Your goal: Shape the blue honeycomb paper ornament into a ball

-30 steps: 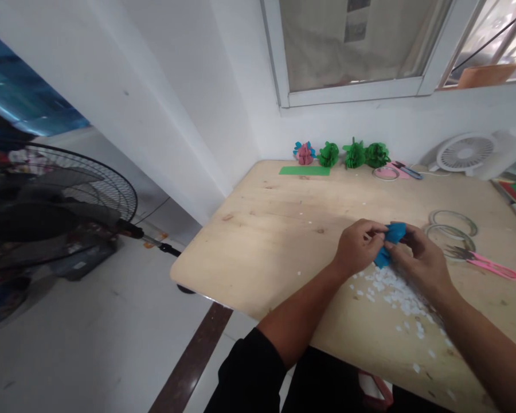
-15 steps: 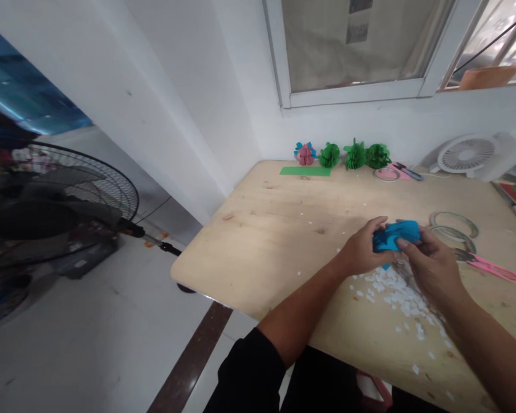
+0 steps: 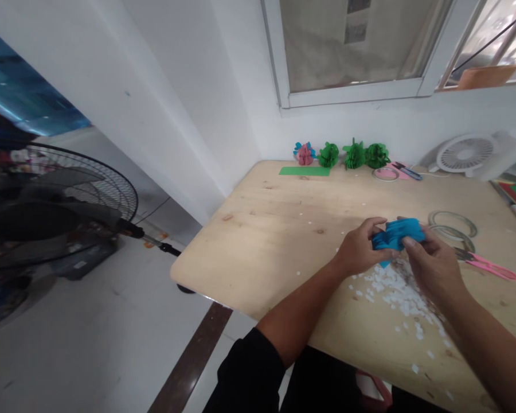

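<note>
A layered blue paper piece (image 3: 402,230) is held between both hands above the wooden table (image 3: 258,241). My left hand (image 3: 361,244) is closed on its left side, thumb below and fingertips above. My right hand (image 3: 436,261) pinches the right side, its thumb pressing on the front layers. A small blue tip shows beneath the left fingers. Under the hands lies a loose heap of small white paper bits (image 3: 393,287). Pink-handled snips (image 3: 490,267) lie to the right of my right hand, beside pale tape rings (image 3: 453,221).
Along the wall stand several green paper pieces (image 3: 355,154) and a pink and blue one (image 3: 304,154), behind a green strip (image 3: 304,171). Blue-handled snips (image 3: 408,171) and a small white fan (image 3: 466,155) are at the back right. A large black floor fan (image 3: 69,195) stands left.
The blue paper's right part has tilted and shifted slightly right with my right hand, and its folds are spread more. My left hand has barely moved.
</note>
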`<state>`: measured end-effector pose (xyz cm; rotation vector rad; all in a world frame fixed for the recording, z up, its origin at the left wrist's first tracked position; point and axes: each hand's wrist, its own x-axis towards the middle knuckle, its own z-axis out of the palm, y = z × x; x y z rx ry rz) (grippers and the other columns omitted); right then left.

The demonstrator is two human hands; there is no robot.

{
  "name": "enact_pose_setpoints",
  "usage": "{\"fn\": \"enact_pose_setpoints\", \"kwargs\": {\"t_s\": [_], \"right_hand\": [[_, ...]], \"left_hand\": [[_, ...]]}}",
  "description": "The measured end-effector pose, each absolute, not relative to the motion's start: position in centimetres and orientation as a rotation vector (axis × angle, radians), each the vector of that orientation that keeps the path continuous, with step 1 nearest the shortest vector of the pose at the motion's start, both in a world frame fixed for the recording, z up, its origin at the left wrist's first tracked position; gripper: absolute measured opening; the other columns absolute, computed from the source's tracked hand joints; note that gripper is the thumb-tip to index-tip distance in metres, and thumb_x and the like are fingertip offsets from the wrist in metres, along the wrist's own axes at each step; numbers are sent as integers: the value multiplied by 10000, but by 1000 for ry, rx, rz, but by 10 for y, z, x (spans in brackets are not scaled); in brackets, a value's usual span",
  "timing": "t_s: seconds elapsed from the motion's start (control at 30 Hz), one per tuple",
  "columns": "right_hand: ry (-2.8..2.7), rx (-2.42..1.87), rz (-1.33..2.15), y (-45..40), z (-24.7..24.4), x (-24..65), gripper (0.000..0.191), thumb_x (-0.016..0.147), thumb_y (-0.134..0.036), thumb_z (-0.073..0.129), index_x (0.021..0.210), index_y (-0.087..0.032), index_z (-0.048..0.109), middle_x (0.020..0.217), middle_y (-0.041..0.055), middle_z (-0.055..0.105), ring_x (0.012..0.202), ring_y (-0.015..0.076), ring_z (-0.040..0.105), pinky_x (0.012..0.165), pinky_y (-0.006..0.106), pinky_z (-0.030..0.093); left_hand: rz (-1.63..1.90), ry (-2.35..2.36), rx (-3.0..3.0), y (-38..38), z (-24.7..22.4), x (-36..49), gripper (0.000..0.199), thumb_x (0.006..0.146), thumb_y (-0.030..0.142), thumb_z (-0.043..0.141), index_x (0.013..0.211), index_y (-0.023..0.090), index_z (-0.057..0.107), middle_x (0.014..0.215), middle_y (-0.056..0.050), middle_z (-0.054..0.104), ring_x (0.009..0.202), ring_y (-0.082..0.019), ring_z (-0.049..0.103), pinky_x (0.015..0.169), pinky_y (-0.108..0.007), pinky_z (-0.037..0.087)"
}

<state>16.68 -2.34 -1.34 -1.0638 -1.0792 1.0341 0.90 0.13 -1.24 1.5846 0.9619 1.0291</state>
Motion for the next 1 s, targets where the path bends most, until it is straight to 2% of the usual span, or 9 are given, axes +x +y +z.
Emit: {"fn": "enact_pose_setpoints", "kwargs": {"t_s": [0.13, 0.27, 0.5, 0.8, 1.0], "right_hand": [[-1102, -1069, 1022, -23, -14, 167, 434, 711, -474, 827, 1102, -315, 727, 982, 41, 782, 934, 293, 730, 860, 486, 599], [-1042, -1114, 1032, -22, -13, 169, 578, 673, -435, 862, 1215, -328, 695, 972, 18, 777, 908, 275, 729, 886, 484, 587], [-1060, -1089, 1060, -23, -9, 169, 433, 662, -461, 863, 1052, -322, 733, 960, 21, 782, 992, 298, 726, 928, 488, 567], [-1092, -1069, 1096, -22, -10, 171, 462, 637, -452, 876, 1056, -323, 729, 954, 28, 782, 959, 308, 730, 924, 525, 554], [-1103, -1036, 1125, -25, -4, 171, 427, 652, -437, 869, 1047, -343, 736, 912, 16, 765, 888, 282, 728, 872, 496, 568]], "left_hand": [[1027, 978, 1580, 0, -10, 9, 707, 656, 235, 862, 1300, 241, 571, 1007, -40, 702, 923, -174, 652, 844, -311, 523], [1023, 966, 1550, -3, -8, 8, 673, 653, 266, 869, 1262, 237, 585, 1023, -43, 704, 945, -178, 656, 839, -309, 521], [1054, 845, 1386, -3, -11, 11, 636, 638, 264, 881, 1206, 186, 605, 1053, -76, 704, 961, -189, 656, 843, -325, 516], [1019, 869, 1403, 1, -14, 10, 479, 641, 246, 872, 1070, 161, 678, 941, -38, 703, 859, -157, 639, 807, -293, 517], [1062, 980, 1575, 1, -9, 8, 430, 651, 234, 853, 1048, 206, 692, 997, -25, 729, 921, -168, 656, 869, -301, 528]]}}
